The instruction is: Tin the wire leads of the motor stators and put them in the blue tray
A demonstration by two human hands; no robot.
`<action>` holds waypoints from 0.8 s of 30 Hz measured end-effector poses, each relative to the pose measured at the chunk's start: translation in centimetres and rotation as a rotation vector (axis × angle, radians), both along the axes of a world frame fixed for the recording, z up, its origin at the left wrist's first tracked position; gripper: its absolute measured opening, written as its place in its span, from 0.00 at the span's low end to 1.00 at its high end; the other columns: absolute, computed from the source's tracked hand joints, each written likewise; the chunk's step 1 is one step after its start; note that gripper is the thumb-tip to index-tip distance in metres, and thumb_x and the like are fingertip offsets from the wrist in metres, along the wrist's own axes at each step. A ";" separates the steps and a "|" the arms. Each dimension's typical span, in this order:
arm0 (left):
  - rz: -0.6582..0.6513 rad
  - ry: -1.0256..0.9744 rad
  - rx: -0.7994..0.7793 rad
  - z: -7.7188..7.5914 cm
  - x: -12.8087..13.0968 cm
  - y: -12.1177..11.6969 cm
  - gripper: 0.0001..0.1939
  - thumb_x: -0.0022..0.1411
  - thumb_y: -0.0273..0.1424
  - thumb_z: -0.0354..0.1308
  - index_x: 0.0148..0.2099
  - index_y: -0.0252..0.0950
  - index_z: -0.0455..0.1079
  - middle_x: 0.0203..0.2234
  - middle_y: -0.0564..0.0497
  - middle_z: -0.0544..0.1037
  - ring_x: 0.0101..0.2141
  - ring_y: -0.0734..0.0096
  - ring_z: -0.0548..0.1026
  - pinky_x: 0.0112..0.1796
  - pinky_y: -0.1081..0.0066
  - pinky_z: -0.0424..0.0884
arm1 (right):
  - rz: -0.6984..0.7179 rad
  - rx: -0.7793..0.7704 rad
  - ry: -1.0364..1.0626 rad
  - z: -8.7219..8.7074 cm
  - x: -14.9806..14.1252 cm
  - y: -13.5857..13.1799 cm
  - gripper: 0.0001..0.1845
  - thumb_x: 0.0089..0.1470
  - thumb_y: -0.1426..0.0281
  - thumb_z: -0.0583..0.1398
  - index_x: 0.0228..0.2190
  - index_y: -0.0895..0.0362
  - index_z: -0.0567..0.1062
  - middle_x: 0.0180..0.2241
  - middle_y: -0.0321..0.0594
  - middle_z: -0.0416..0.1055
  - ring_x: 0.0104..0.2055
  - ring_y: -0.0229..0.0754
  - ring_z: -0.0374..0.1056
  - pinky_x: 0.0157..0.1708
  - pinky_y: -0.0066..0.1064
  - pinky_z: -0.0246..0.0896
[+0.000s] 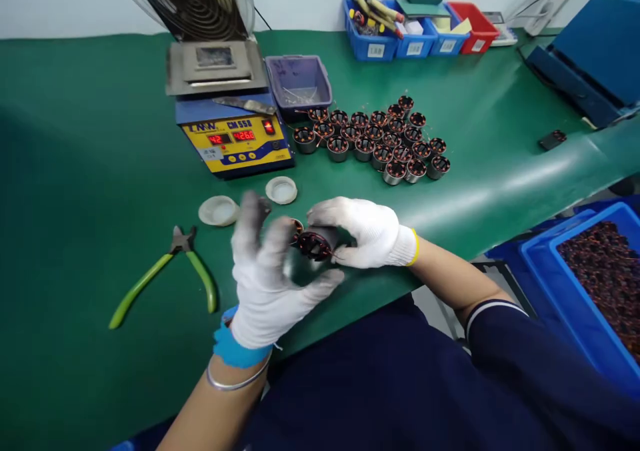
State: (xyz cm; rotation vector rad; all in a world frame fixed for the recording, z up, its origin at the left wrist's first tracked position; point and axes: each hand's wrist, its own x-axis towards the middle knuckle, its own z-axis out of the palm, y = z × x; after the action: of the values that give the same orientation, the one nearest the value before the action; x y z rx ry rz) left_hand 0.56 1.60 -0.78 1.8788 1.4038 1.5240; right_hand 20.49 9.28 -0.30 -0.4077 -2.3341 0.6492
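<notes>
My right hand (361,231), in a white glove with a yellow cuff edge, is closed around a dark cylindrical motor stator (319,243) with copper windings at its end. Left of it, my gloved left hand (270,277) is open, thumb and fingers spread, and slightly blurred. Partly hidden behind those fingers, a second stator (297,229) stands on the green mat. Two small white dishes, a nearer one (219,211) and a farther one (281,190), lie beyond my left hand. Green-handled cutting pliers (183,244) lie to its left with their jaws pointing away.
A yellow-fronted solder pot (240,147) with a fan above stands at the back, beside a purple bin (299,81). Several stators (374,133) stand grouped behind my right hand. Blue bins (375,45) and a red bin (473,27) line the wall. A blue crate (555,271) sits right.
</notes>
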 end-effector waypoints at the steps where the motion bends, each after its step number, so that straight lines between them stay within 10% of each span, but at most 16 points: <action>1: -0.019 0.132 0.038 0.0 -0.3 0.0 0.40 0.40 0.47 0.78 0.56 0.45 0.73 0.66 0.44 0.65 0.66 0.37 0.62 0.64 0.42 0.57 | 0.011 0.005 -0.026 0.1 0.1 0.1 0.25 0.55 0.68 0.59 0.54 0.62 0.69 0.56 0.52 0.70 0.59 0.48 0.68 0.60 0.37 0.67; 5: 0.029 0.221 -0.087 0.0 -1.0 0.0 0.18 0.58 0.44 0.67 0.45 0.38 0.79 0.39 0.44 0.82 0.43 0.51 0.79 0.48 0.55 0.72 | -0.013 -0.025 -0.088 0.6 0.7 0.4 0.23 0.54 0.66 0.60 0.52 0.58 0.70 0.55 0.48 0.71 0.58 0.47 0.69 0.59 0.36 0.68; 10: -0.174 -0.219 -0.550 1.2 -2.2 -0.2 0.14 0.57 0.41 0.66 0.28 0.36 0.75 0.16 0.52 0.72 0.16 0.71 0.66 0.18 0.71 0.60 | -0.118 -0.063 -0.058 1.0 1.3 0.4 0.25 0.51 0.65 0.63 0.51 0.53 0.71 0.53 0.45 0.73 0.57 0.46 0.69 0.60 0.35 0.68; 18: -0.128 -0.476 -0.782 1.6 -0.2 -0.1 0.15 0.55 0.42 0.67 0.31 0.36 0.73 0.19 0.51 0.73 0.18 0.73 0.68 0.17 0.74 0.62 | -0.125 -0.086 0.096 0.6 0.8 -0.1 0.23 0.50 0.62 0.65 0.48 0.54 0.70 0.53 0.45 0.73 0.58 0.47 0.70 0.60 0.39 0.69; 24: 0.066 -0.770 -0.374 2.8 -1.5 -0.1 0.15 0.62 0.44 0.63 0.29 0.40 0.70 0.20 0.54 0.69 0.19 0.74 0.67 0.17 0.72 0.58 | -0.198 -0.280 0.065 0.9 0.3 -0.3 0.26 0.42 0.64 0.69 0.45 0.53 0.72 0.52 0.43 0.75 0.55 0.48 0.73 0.56 0.35 0.72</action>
State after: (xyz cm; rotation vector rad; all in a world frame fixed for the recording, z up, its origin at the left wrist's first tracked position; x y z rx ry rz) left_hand -0.92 1.46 1.98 0.8792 1.2504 1.6140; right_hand 20.84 9.00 0.60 -0.7238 -2.1127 0.8804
